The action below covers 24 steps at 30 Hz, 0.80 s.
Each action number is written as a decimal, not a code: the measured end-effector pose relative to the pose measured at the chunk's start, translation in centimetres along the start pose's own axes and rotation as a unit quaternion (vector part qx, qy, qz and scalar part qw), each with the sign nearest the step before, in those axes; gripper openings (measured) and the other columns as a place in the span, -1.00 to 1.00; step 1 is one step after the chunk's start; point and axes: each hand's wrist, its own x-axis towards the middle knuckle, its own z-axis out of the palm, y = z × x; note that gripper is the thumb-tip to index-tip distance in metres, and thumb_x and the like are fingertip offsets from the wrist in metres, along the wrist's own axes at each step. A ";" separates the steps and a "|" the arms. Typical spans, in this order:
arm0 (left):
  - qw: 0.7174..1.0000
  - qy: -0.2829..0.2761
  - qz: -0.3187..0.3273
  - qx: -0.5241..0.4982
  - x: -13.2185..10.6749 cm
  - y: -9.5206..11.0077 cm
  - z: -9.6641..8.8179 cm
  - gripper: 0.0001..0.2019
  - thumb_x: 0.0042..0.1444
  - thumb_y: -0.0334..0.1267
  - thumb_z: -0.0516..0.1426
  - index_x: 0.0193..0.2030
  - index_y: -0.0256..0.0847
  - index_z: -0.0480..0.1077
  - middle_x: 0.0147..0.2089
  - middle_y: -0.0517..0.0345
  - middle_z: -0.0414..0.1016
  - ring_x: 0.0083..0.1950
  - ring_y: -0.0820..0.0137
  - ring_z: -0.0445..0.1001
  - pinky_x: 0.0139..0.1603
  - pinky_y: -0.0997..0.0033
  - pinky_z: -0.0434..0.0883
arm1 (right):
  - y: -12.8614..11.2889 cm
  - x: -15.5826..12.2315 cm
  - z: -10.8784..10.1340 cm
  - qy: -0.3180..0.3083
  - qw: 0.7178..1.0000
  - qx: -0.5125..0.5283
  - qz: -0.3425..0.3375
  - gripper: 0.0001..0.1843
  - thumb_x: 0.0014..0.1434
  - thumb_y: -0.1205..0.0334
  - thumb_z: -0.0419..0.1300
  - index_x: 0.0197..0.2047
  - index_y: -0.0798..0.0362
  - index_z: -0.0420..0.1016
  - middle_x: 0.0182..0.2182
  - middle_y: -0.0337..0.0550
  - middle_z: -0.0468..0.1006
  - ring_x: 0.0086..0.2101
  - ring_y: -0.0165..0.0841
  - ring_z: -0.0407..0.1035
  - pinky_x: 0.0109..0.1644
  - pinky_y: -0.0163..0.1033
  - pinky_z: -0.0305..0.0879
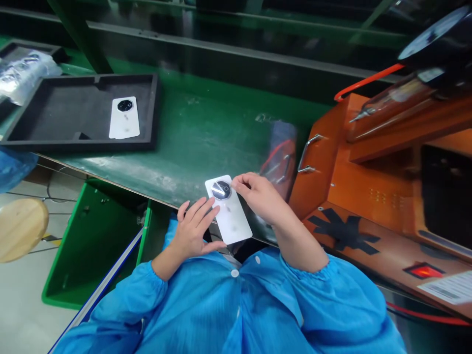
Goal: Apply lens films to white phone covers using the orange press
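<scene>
I hold a white phone back cover (231,216) with a round black camera ring at its top, just over the near edge of the green bench. My left hand (193,231) grips its left and lower edge, fingers laid along the side and thumb under the bottom. My right hand (258,194) pinches at the right rim of the camera ring, fingertips pressed together on the cover's top corner. Both arms wear blue sleeves.
A black foam tray (44,115) at the far left holds a second white back cover (124,118). An orange machine (372,196) with a metal handle and a lit red switch stands at the right. A clear bag (280,147) lies beside it. A wooden stool (20,228) is lower left.
</scene>
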 end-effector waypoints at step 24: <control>1.000 0.029 -0.010 -0.006 0.1 0.0 0.5 -0.26 0.39 0.34 0.00 0.42 -0.20 0.39 0.32 -0.15 0.54 0.36 0.07 0.44 0.53 0.07 -0.04 | 0.5 0.1 1.5 0.052 0.997 -0.058 -0.009 -0.78 0.29 0.19 0.11 -0.32 0.02 0.54 -0.20 -0.04 0.50 -0.12 -0.16 0.43 0.09 0.00 0.34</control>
